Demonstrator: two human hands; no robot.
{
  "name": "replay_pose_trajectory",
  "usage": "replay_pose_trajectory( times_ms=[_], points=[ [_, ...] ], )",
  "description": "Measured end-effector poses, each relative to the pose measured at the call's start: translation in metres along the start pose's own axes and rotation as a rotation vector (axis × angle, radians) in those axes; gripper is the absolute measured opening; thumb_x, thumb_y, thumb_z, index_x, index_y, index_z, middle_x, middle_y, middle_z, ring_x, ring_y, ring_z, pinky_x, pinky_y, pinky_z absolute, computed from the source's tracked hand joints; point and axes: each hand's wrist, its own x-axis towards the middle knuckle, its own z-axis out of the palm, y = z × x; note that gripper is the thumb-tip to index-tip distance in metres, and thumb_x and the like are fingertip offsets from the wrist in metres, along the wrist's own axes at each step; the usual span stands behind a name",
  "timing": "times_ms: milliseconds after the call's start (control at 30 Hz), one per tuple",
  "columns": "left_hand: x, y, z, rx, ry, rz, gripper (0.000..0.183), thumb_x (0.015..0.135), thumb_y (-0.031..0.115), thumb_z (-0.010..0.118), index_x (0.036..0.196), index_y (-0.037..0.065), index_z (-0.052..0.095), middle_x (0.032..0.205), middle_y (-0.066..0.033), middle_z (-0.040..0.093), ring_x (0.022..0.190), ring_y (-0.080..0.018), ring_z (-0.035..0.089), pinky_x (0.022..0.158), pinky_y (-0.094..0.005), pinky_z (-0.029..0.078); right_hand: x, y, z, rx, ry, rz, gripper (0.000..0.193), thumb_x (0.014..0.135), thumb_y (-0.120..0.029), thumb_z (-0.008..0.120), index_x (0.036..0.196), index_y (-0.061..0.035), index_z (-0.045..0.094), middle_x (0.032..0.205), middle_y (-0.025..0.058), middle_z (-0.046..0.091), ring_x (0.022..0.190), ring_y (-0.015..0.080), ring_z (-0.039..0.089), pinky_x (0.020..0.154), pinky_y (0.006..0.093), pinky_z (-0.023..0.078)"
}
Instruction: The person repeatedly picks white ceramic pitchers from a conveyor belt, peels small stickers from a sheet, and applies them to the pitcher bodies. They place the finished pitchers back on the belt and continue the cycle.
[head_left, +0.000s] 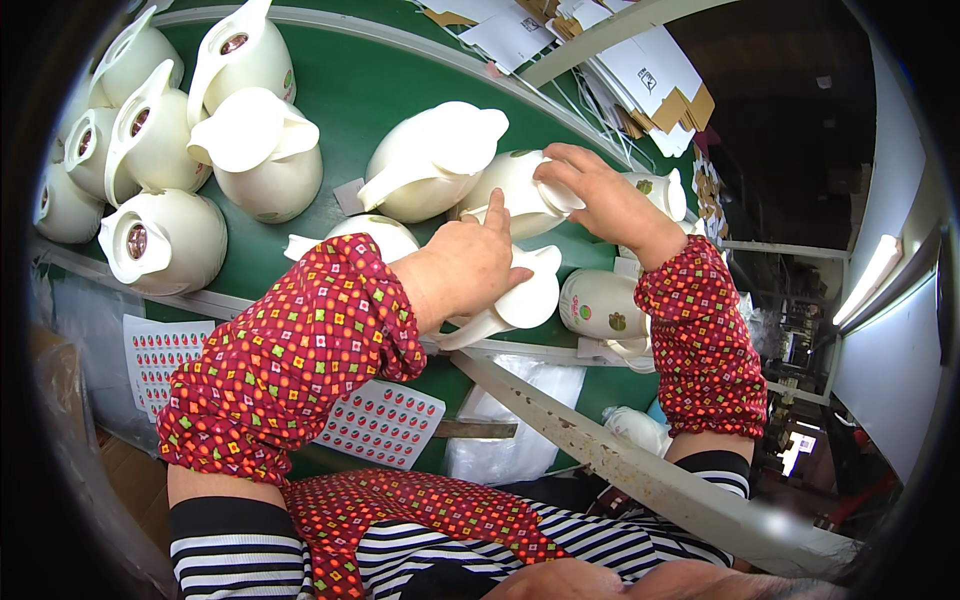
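Note:
A cream-white vacuum jug (512,182) lies tilted in the middle, and my right hand (598,196) grips it at the lid end, its fingers curled over the top. My left hand (468,258) is at the near side of the same jug, index finger stretched out along its body and thumb apart. Just under that thumb is the white lid (530,290) of a nearer jug, partly covered by my hand. Beyond them another closed jug (430,160) leans with its spout to the right. At right lies a jug with a green-brown print (600,305).
Several white jugs (165,235) crowd the green bench (340,75) at left, some without lids. Sheets of small red stickers (385,425) lie nearer me. A worn metal bar (620,450) crosses in front. Flattened cartons (650,80) are piled at the far right.

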Motion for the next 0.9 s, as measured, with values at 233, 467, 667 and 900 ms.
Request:
replay_pose_trajectory(
  times_ms=[233,467,667,900],
  points=[
    [0.001,-0.001,0.008,0.003,0.062,0.033,0.081,0.106,0.047,0.052,0.151,-0.019,0.035,0.157,-0.0437,0.031,0.124,-0.0482,0.061,0.102,-0.0459,0.054,0.003,-0.002,-0.013,0.041,-0.033,0.206,0.079,0.073,-0.006,0.088,0.144,-0.0178,0.055,0.151,0.0195,0.05,0.134,0.0409,0.055,0.109,0.0458,0.051],
    [0.001,0.001,0.006,-0.013,0.064,0.025,0.082,0.107,0.047,0.051,0.155,-0.017,0.031,0.156,-0.0464,0.031,0.125,-0.0505,0.06,0.102,-0.0456,0.055,0.005,-0.011,-0.018,-0.112,-0.179,0.339,0.092,0.074,-0.032,0.092,0.154,-0.0247,0.048,0.137,0.0266,0.058,0.112,0.0438,0.068,0.099,0.0486,0.056],
    [0.003,0.002,0.01,-0.043,0.067,-0.002,0.083,0.106,0.051,0.051,0.16,-0.009,0.029,0.156,-0.0467,0.03,0.122,-0.0502,0.063,0.1,-0.0464,0.055,0.019,-0.008,-0.011,-0.039,-0.118,0.547,0.08,0.073,-0.038,0.091,0.144,-0.0212,0.058,0.118,0.0241,0.067,0.111,0.0413,0.068,0.094,0.0456,0.055],
    [0.003,0.005,0.003,-0.025,0.021,-0.033,0.085,0.106,0.053,0.048,0.162,-0.006,0.026,0.159,-0.0446,0.028,0.124,-0.0486,0.063,0.102,-0.0452,0.055,0.009,-0.007,-0.02,0.044,-0.117,0.126,0.06,0.072,0.002,0.077,0.128,-0.0141,0.062,0.141,0.0181,0.058,0.128,0.0397,0.059,0.104,0.0434,0.052]
  ],
)
